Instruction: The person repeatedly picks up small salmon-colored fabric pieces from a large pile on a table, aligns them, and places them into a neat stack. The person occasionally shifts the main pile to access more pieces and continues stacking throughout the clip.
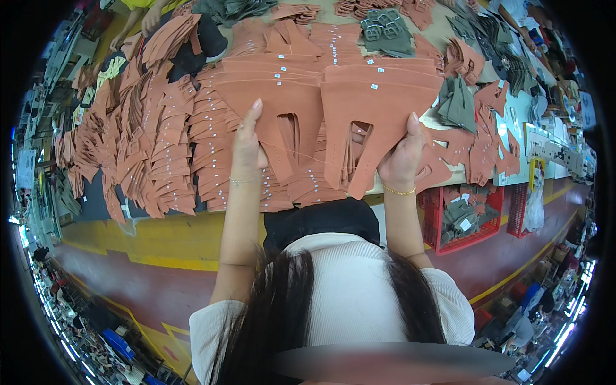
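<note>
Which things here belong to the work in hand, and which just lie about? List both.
Work in hand, apparently:
flat, slotted, leather-like terracotta-coloured stack in the left grip
matching right-hand stack in the right grip

Lying about, as it looks:
overlapping rows of flat terracotta-coloured pieces, left
dark green flat pile beyond the stacks
red plastic crate with dark green pieces

Everything was shot from a single head-worn fisheye, aimed steeply down, fairly close above the left hand (pixel 245 142) and right hand (pixel 402 157). The table (pixel 328 13) was caught up top, the white shirt (pixel 343 289) below, all ringed by a dark circular edge (classic fisheye).
</note>
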### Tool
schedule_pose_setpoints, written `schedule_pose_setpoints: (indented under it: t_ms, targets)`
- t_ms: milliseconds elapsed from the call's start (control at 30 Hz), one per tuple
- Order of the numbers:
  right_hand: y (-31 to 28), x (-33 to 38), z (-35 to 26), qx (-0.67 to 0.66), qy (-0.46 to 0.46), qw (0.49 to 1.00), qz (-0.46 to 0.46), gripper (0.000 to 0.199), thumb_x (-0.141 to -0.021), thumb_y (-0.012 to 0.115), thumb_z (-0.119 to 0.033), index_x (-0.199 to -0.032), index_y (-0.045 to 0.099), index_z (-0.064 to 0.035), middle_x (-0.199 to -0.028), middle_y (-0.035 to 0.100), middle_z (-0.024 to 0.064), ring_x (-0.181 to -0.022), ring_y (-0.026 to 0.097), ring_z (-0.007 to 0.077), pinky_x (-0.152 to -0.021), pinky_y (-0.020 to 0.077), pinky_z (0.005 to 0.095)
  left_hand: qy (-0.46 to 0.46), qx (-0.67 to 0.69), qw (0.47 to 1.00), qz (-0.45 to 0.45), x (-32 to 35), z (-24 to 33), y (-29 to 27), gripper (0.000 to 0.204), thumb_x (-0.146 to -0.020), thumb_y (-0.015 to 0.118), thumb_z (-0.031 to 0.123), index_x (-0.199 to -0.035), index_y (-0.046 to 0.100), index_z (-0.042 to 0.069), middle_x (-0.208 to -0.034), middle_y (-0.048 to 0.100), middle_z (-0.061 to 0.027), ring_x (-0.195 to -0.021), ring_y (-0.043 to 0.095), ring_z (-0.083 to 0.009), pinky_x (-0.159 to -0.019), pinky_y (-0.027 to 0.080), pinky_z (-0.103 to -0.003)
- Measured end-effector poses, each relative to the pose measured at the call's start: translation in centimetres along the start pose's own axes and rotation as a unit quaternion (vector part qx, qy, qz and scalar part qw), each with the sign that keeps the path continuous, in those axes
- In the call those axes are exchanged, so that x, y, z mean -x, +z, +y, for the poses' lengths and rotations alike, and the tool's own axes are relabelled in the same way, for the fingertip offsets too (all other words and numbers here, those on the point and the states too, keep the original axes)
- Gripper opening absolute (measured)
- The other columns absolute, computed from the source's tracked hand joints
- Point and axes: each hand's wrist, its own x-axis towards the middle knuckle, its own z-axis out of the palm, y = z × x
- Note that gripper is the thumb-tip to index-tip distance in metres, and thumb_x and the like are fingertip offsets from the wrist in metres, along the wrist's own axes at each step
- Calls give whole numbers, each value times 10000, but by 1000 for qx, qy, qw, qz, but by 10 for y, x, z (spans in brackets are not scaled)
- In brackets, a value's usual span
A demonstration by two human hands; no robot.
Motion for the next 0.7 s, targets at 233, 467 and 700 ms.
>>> schedule_pose_setpoints:
  t_ms: [233, 467, 700]
  targets:
    - [6, 10, 19, -124, 41, 991, -25, 450, -990, 320, -377, -1255, 441, -34, -1186, 566, 124, -1080, 570, 275, -908, 476, 428, -3, -52, 994, 91, 1, -8, -15, 414, -945, 512, 291, -1225, 487, -12, -1163, 592, -144, -1041, 605, -235, -889, 515, -372]
    - [-3, 29, 79, -45, 251, 966, 50, 440, -998, 334, -373, -1252, 448, -32, -1176, 568, 125, -1067, 576, 266, -870, 504, 416, -76, 14, 995, 68, 38, -63, -42, 468, -936, 493, 431, -1188, 531, 39, -1100, 600, -105, -950, 612, -217, -756, 535, -358]
    - [-13, 54, 97, 0, 220, 969, 110, 429, -984, 376, -324, -1294, 374, -27, -1199, 518, 134, -1030, 574, 246, -875, 501, 382, -93, 93, 991, 33, 56, -77, -65, 518, -945, 421, 504, -1231, 497, 78, -1117, 584, -96, -944, 584, -220, -747, 526, -367]
